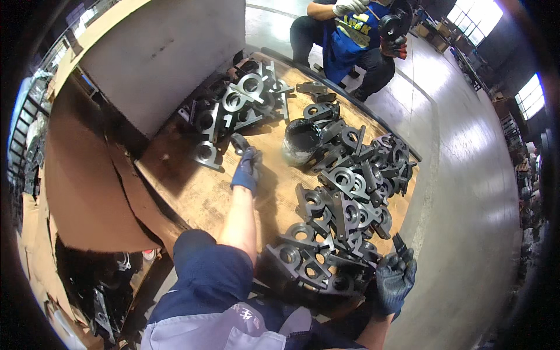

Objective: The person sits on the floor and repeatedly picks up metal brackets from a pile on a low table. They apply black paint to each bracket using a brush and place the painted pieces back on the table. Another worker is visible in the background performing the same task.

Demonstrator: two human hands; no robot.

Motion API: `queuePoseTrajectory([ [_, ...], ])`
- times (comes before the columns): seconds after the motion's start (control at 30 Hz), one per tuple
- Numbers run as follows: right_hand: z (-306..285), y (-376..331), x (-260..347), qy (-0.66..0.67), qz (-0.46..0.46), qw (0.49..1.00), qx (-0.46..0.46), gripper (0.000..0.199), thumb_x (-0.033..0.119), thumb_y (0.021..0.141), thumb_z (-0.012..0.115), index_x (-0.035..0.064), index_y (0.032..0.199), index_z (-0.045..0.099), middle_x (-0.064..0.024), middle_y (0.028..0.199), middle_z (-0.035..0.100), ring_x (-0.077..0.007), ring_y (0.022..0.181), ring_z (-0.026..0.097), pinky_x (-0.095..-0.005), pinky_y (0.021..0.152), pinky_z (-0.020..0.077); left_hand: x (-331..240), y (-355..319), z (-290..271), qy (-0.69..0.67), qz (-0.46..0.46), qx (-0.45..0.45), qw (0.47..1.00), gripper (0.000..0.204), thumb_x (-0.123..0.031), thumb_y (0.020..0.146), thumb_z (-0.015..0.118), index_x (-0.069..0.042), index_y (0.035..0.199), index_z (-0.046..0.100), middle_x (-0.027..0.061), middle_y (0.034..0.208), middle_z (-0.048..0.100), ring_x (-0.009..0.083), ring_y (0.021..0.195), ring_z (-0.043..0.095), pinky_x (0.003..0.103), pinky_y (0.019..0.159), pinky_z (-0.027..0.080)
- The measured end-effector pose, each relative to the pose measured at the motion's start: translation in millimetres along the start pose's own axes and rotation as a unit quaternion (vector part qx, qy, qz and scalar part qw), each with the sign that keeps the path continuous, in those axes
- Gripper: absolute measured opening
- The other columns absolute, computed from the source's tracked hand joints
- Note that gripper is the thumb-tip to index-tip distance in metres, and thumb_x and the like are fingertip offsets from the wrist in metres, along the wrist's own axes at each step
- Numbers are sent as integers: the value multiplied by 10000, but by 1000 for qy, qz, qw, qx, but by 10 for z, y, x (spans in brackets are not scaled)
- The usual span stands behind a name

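My left hand (247, 166), in a dark blue glove, reaches over the wooden tabletop (227, 189). Its fingers are closed on a dark metal bearing housing (238, 142), just beside the far-left pile of bare grey bearing housings (236, 100). At the lower right my right hand (395, 283), in a grey and blue glove, is curled round a black brush-like tool (401, 247) that points away from me. Between the piles stands a round tub (294, 156) holding black liquid. A large heap of dark-coated bearing housings (345, 214) fills the table's right side.
Brown cardboard (96, 192) and a tall grey panel (169, 64) rise along the left. Across the table a person in a blue apron (345, 49) sits holding a stick and a black ring-shaped part (389, 26). Grey floor (461, 192) lies beyond the table's right edge.
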State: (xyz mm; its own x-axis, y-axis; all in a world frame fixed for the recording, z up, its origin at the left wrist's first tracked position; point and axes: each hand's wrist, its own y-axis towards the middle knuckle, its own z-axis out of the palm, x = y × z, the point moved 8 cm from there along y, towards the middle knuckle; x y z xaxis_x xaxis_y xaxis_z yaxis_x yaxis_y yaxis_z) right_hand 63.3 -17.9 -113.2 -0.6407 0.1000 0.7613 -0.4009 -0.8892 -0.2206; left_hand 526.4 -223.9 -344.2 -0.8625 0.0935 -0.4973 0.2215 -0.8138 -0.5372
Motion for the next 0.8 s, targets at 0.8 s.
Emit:
queuePoseTrajectory([
  [0.8,2387,-1485,661,-240,-159,890,352,379,268,975,536,-58,1156,605,-151,904,690,-200,814,674,-309,766,538,-649,-3594,1775,291,66,450,841,475,-181,771,731,-59,1189,541,32,734,581,76,574,499,184,464,329],
])
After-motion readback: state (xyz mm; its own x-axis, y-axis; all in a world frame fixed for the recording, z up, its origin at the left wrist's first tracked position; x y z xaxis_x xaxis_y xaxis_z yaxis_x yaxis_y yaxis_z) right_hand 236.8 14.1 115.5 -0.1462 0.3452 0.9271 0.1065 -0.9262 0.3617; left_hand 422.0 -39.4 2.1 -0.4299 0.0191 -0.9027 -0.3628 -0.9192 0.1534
